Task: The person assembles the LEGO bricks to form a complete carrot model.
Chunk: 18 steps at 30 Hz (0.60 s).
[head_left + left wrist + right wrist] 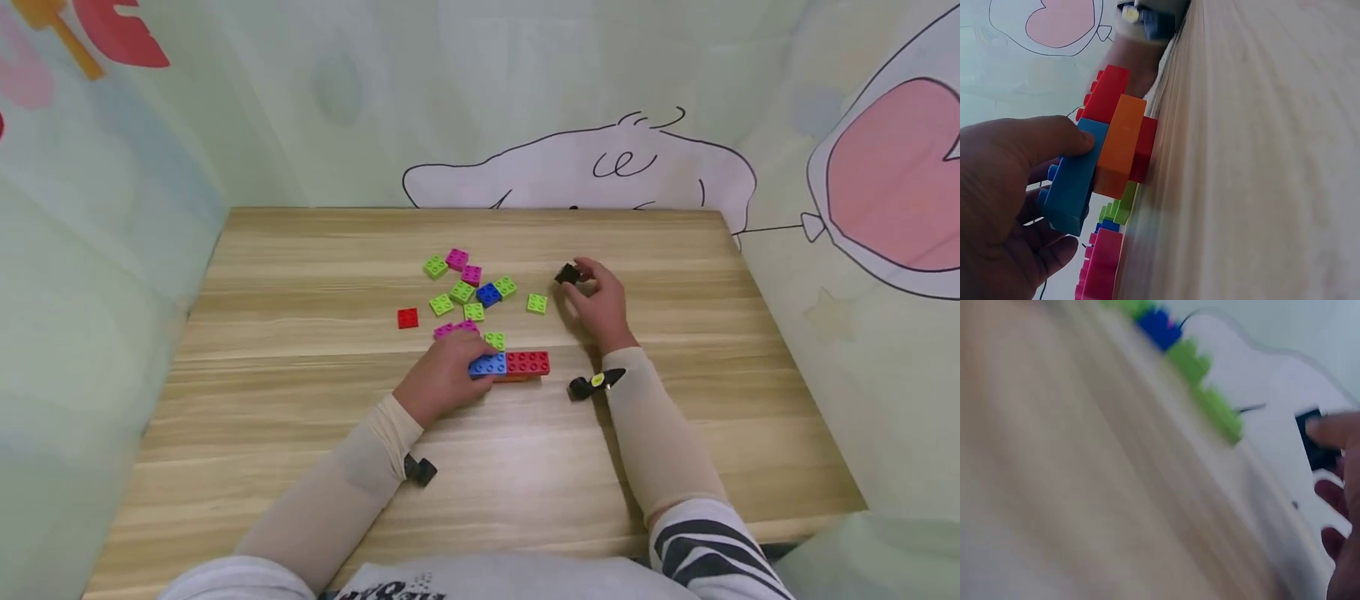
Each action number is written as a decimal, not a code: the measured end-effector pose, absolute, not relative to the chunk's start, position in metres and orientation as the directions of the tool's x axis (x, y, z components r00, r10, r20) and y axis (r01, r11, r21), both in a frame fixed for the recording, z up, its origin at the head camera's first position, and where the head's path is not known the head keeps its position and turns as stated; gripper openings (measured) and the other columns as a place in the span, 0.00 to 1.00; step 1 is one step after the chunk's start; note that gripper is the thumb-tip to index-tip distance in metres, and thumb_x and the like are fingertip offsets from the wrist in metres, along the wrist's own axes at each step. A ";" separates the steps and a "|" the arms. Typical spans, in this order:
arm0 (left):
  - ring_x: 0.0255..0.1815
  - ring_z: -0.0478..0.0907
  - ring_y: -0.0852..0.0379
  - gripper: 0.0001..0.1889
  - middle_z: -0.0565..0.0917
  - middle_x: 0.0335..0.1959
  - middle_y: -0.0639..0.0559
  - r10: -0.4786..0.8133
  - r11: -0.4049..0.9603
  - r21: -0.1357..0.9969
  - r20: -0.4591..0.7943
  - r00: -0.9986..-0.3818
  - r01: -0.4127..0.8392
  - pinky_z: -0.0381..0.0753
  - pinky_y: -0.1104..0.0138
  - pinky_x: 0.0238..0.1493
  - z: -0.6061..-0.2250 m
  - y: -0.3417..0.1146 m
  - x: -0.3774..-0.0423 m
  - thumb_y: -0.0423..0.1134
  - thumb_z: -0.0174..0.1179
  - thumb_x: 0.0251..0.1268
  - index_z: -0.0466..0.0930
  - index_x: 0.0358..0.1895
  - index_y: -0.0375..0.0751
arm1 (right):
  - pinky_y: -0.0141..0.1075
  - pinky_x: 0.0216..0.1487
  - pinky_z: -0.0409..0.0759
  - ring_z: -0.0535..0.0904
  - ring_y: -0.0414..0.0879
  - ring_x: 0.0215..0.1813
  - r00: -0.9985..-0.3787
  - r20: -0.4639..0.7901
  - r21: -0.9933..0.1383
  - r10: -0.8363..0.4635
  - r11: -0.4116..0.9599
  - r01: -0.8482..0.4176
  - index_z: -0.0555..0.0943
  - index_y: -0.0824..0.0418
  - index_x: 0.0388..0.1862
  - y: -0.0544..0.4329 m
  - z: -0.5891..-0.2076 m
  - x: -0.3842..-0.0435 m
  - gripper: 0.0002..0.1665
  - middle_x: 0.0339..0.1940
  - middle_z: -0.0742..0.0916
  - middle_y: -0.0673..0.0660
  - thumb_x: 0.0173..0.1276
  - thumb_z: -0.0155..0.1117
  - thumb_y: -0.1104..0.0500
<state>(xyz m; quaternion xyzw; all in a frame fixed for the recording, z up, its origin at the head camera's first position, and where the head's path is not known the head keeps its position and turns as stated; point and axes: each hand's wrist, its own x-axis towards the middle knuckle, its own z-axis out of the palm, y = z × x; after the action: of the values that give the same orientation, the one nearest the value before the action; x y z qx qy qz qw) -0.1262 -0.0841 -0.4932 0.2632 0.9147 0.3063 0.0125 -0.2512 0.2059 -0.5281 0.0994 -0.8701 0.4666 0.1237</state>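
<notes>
My left hand point(447, 377) grips the blue end of a small stack of toy building bricks. In the left wrist view the thumb presses the blue brick point(1075, 175), which sits beside a red brick point(1109, 94) in the top row. Beneath them are an orange brick point(1120, 147) and, lowest, another red brick point(1145, 147). My right hand point(602, 307), further back on the right, pinches a black brick point(567, 274) between thumb and fingers. That black brick point(1316, 439) is held off the table in the blurred right wrist view.
Loose bricks lie around the table's middle: several lime green ones point(537, 303), several magenta ones point(457, 259), a dark blue one point(489, 294) and a red one point(407, 318). The wooden table point(300, 250) meets a printed cloth wall point(300, 125) at the back.
</notes>
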 end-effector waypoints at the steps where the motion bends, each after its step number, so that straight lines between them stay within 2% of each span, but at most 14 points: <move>1: 0.56 0.79 0.52 0.17 0.87 0.50 0.53 0.490 0.673 0.566 0.140 -0.860 0.476 0.80 0.58 0.62 -0.494 -0.084 -0.126 0.43 0.75 0.62 0.88 0.53 0.44 | 0.43 0.54 0.75 0.79 0.51 0.53 -0.943 0.327 -0.812 -0.064 0.491 -0.315 0.82 0.63 0.63 0.207 -0.526 -0.240 0.25 0.54 0.87 0.63 0.68 0.73 0.62; 3: 0.56 0.79 0.52 0.17 0.87 0.50 0.52 0.493 0.672 0.564 0.143 -0.858 0.480 0.80 0.58 0.62 -0.494 -0.084 -0.127 0.43 0.74 0.62 0.88 0.53 0.44 | 0.43 0.53 0.74 0.79 0.51 0.53 -0.921 0.370 -0.825 -0.121 0.412 -0.386 0.84 0.64 0.58 0.209 -0.522 -0.217 0.22 0.52 0.88 0.63 0.65 0.75 0.66; 6: 0.57 0.79 0.51 0.18 0.87 0.51 0.51 0.494 0.670 0.566 0.144 -0.857 0.481 0.80 0.57 0.63 -0.493 -0.084 -0.128 0.43 0.74 0.62 0.88 0.54 0.44 | 0.43 0.57 0.76 0.81 0.50 0.54 -0.866 0.415 -0.802 -0.280 0.338 -0.493 0.87 0.65 0.55 0.209 -0.516 -0.182 0.21 0.52 0.89 0.62 0.61 0.77 0.70; 10: 0.56 0.79 0.50 0.18 0.87 0.51 0.51 0.486 0.672 0.567 0.147 -0.861 0.476 0.80 0.56 0.62 -0.490 -0.086 -0.128 0.42 0.75 0.62 0.88 0.54 0.43 | 0.41 0.59 0.79 0.82 0.49 0.55 -0.795 0.415 -0.735 -0.443 0.352 -0.580 0.88 0.60 0.55 0.203 -0.512 -0.154 0.22 0.52 0.90 0.57 0.61 0.79 0.66; 14: 0.56 0.79 0.50 0.18 0.87 0.51 0.50 0.483 0.674 0.570 0.141 -0.864 0.470 0.80 0.56 0.63 -0.488 -0.086 -0.128 0.42 0.75 0.62 0.88 0.54 0.42 | 0.42 0.61 0.78 0.81 0.48 0.57 -0.784 0.381 -0.701 -0.490 0.400 -0.591 0.88 0.57 0.56 0.198 -0.508 -0.146 0.21 0.53 0.89 0.53 0.64 0.78 0.62; 18: 0.56 0.79 0.51 0.18 0.87 0.51 0.51 0.488 0.670 0.582 0.121 -0.864 0.460 0.80 0.56 0.63 -0.490 -0.084 -0.127 0.43 0.74 0.63 0.87 0.54 0.43 | 0.46 0.64 0.79 0.83 0.50 0.58 -0.801 0.349 -0.728 -0.487 0.397 -0.559 0.88 0.57 0.57 0.197 -0.507 -0.141 0.20 0.54 0.89 0.54 0.65 0.77 0.64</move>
<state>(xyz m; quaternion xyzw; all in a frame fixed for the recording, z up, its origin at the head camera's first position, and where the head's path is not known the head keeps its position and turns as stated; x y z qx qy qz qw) -0.1267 -0.0841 -0.4899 0.2595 0.9136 0.3121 0.0224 -0.1409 0.1973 -0.5073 0.3131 -0.8348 0.4511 0.0398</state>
